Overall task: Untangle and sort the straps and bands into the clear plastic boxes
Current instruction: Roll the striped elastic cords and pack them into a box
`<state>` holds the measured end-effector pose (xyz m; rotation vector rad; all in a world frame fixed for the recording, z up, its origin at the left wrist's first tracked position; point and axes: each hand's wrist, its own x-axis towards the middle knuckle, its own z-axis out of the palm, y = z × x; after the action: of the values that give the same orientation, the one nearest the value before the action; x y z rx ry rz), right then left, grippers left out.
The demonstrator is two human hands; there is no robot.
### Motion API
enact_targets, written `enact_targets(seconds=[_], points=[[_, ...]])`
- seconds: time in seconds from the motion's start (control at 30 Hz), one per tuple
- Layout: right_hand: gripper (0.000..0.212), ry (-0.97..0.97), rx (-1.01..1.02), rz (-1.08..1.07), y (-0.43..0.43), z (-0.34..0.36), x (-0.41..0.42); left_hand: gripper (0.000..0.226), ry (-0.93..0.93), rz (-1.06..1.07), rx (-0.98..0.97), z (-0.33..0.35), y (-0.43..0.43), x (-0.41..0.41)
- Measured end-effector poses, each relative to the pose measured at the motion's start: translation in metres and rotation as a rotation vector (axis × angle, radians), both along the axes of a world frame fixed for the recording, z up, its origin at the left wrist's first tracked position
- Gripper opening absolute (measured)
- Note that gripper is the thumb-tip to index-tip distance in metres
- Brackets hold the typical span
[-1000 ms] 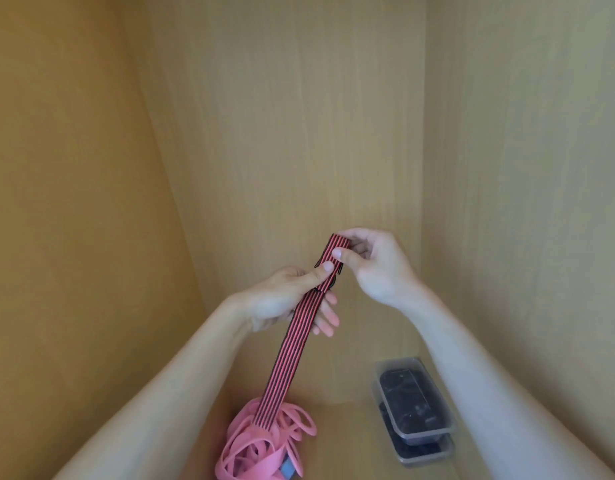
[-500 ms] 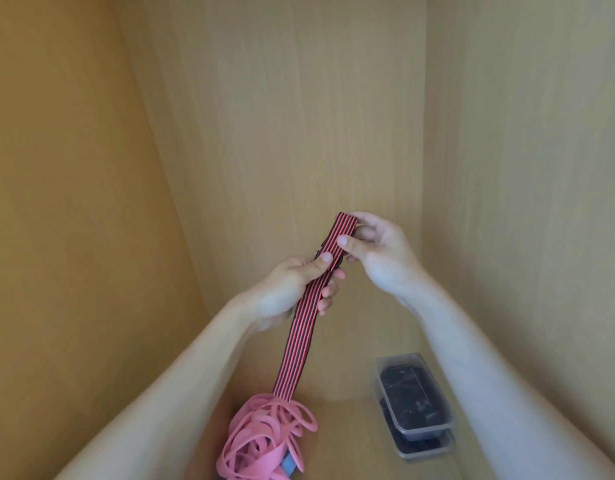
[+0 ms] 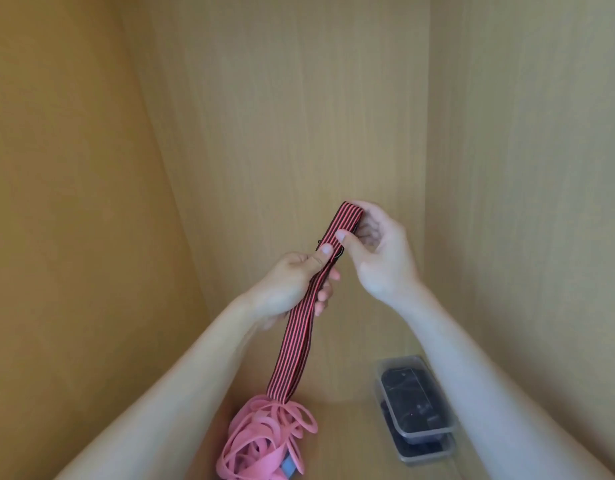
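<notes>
Striped strap [image 3: 295, 337] hangs pinched near its top by left hand [image 3: 288, 289] and right hand [image 3: 382, 258], lower end buried in tangled pink bands [image 3: 264, 441] near 2 stacked clear boxes [image 3: 427, 435], their dark contents indistinct.

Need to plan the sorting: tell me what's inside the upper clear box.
The upper clear box holds dark contents, likely black straps; their number cannot be told. The lower box beneath is mostly covered, showing only dark shapes.
</notes>
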<state>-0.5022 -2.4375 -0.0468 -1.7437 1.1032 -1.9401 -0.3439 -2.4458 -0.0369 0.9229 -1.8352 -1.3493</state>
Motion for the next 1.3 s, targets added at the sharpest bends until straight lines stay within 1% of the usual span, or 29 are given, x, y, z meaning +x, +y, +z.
enact_targets(seconds=[0.07,0.17,0.27,0.4,0.47,0.53,0.57,0.63,0.7,0.77,0.8,0.9,0.93,1.03,1.1,1.17,1.23,1.3], points=[[0.042,0.087,-0.063,-0.064,0.002,-0.003,0.002,0.047,0.071,-0.002,0.062,-0.001,-0.002,0.001],[0.052,0.123,-0.125,-0.103,0.007,-0.004,0.004,0.043,0.150,0.014,0.133,0.002,-0.004,0.002],[0.045,0.176,-0.140,-0.132,0.009,-0.004,0.004,0.036,0.169,0.035,0.140,0.003,-0.004,0.003],[0.038,0.281,-0.178,-0.181,0.009,-0.005,0.002,0.032,0.097,0.052,0.023,-0.002,-0.005,-0.001],[0.034,0.352,-0.222,-0.226,0.009,-0.006,0.002,0.025,0.103,0.022,0.051,-0.003,-0.005,-0.003],[0.031,0.390,-0.264,-0.257,0.008,-0.009,0.002,0.019,0.167,-0.064,0.112,-0.004,-0.005,-0.001],[0.030,0.396,-0.281,-0.266,0.008,-0.011,0.002,0.025,0.201,-0.120,0.137,-0.004,-0.005,0.001],[0.030,0.398,-0.304,-0.278,0.006,-0.013,0.003,0.045,0.213,-0.189,0.145,-0.003,-0.007,0.004],[0.030,0.384,-0.312,-0.281,0.006,-0.015,0.005,0.070,0.158,-0.176,0.114,-0.002,-0.008,0.004],[0.029,0.358,-0.286,-0.254,0.005,-0.016,0.009,0.083,0.133,-0.116,0.096,-0.003,-0.009,0.001],[0.028,0.334,-0.258,-0.220,0.005,-0.016,0.011,0.083,0.137,-0.081,0.090,-0.003,-0.008,0.000],[0.029,0.226,-0.162,-0.091,0.008,-0.016,0.014,0.062,0.168,-0.001,0.073,-0.005,-0.006,-0.001],[0.031,0.207,-0.145,-0.058,0.009,-0.016,0.014,0.058,0.183,0.015,0.074,-0.005,-0.006,-0.001],[0.033,0.197,-0.106,0.051,0.012,-0.016,0.012,0.051,0.231,0.030,0.098,-0.004,-0.008,0.001],[0.036,0.163,-0.058,0.113,0.011,-0.019,0.010,0.047,0.227,0.017,0.112,-0.005,-0.010,0.001],[0.033,0.067,-0.020,0.176,0.010,-0.019,0.009,0.056,0.206,0.012,0.115,-0.006,-0.011,0.001],[0.025,-0.061,-0.011,0.273,0.010,-0.016,0.010,0.068,0.198,0.000,0.130,-0.007,-0.012,0.002],[0.017,-0.130,-0.008,0.296,0.010,-0.012,0.010,0.071,0.199,-0.017,0.135,-0.009,-0.013,0.002]])
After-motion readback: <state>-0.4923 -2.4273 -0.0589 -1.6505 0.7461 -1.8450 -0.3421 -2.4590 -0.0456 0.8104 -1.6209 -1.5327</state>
